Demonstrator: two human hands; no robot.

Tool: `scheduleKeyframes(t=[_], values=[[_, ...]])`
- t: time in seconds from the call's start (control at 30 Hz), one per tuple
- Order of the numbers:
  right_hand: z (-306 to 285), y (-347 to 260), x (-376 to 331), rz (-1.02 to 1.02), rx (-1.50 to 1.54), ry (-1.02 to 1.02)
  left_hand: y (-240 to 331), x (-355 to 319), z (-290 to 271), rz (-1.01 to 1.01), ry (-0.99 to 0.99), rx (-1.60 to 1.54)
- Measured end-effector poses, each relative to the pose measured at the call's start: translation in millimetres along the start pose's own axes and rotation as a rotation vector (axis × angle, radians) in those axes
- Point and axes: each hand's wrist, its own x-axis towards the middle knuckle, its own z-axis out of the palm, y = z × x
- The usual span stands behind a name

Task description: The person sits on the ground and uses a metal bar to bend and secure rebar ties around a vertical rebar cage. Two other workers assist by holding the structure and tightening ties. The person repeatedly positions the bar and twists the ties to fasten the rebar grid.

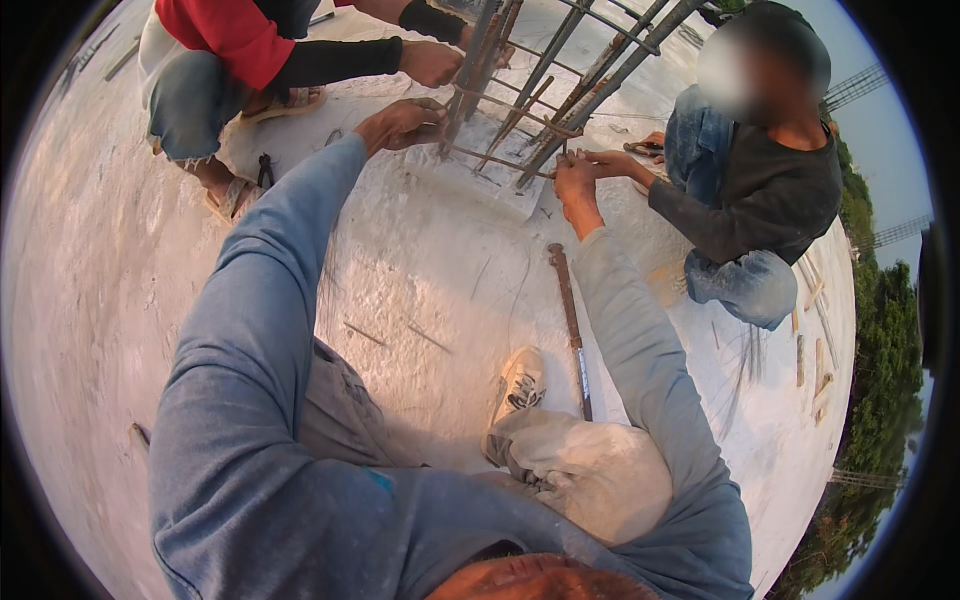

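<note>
In front of me a cage of upright rusty steel bars [600, 95] rises from a pale concrete footing [505, 198], with thin square stirrups around it. My left hand [403, 124] reaches to the cage's left corner, its fingers curled and closed at the bars. Exactly which bar they grip is partly hidden. My right hand [576, 190] pinches the near right corner of the lowest stirrup [500, 160]. Beside it, a co-worker's hand [612, 163] touches the same corner. Another co-worker's hand [432, 63] is closed at the cage's left side, above my left hand.
One co-worker in red and black sleeves [335, 65] squats at the left; another in a dark top [755, 185] squats at the right. A long rusty metal bar [569, 320] lies near my shoe [520, 382]. Black-handled pliers [265, 170] and loose wires [428, 337] lie on the concrete.
</note>
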Motion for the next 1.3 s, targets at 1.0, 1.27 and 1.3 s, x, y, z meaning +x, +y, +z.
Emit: scheduleKeyframes(t=[1.0,1.27,1.3], values=[[-32.6,-21.8,-2.2,0.204,0.157,-0.349,-24.9,59.3,22.7,0.209,0.018,-0.339],[-48.4,-44.9,-3.7,0.321,0.217,-0.391,-29.7,68.9,22.6,0.223,0.021,-0.325],[-47.7,-43.9,-4.4,0.272,0.217,-0.374,-30.4,69.4,23.1,0.243,0.027,-0.305]])
